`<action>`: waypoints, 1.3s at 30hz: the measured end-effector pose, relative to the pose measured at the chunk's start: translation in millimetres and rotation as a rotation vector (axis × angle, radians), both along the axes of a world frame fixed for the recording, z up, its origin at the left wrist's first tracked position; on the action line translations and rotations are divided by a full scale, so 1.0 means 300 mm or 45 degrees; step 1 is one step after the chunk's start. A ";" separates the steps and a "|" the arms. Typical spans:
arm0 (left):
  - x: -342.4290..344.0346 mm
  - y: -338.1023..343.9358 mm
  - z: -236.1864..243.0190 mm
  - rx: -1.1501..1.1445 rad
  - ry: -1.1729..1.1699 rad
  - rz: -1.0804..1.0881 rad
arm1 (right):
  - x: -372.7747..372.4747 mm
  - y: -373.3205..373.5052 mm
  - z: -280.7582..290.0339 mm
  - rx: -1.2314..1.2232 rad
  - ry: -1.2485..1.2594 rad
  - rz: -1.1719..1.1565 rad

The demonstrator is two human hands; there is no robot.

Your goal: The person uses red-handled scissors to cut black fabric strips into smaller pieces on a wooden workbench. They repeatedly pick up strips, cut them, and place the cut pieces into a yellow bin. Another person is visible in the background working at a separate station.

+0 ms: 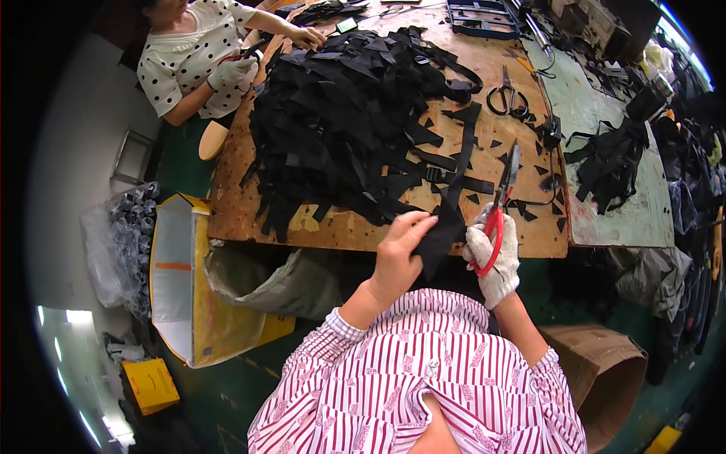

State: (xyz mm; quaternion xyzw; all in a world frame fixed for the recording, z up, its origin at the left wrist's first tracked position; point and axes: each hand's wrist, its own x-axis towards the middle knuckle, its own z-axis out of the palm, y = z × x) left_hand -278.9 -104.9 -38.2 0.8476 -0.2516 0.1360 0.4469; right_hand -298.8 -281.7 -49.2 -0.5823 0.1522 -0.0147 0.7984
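Bare and closed, my left hand (401,253) pinches a black fabric strap piece (442,240) at the table's front edge. Part of that piece hangs over the edge, and a long strap runs from it up the table. My right hand (493,261), in a white knit glove, is closed around red-handled scissors (493,233), whose blades point away from me. Just left of the scissors lies a strap with a black buckle (435,174). A large heap of black strap pieces (325,121) spreads over the table beyond my left hand.
The wooden table (355,229) carries black scissors (508,100) and small black triangular scraps (538,170). A co-worker (198,57) stands far left, holding a dark-handled tool. More straps (612,163) lie on the pale right-hand table. Below are a yellow bin (198,303) and a cardboard box (597,363).
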 end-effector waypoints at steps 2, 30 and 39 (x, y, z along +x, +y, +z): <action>-0.013 -0.020 -0.015 0.048 -0.008 -0.033 | 0.006 0.008 0.016 0.047 0.015 -0.033; 0.068 0.015 -0.024 -1.027 0.864 0.235 | -0.115 -0.027 0.006 -1.071 -0.182 0.632; 0.037 -0.003 -0.029 -0.890 0.837 0.114 | -0.098 -0.021 0.018 -1.059 -0.176 0.620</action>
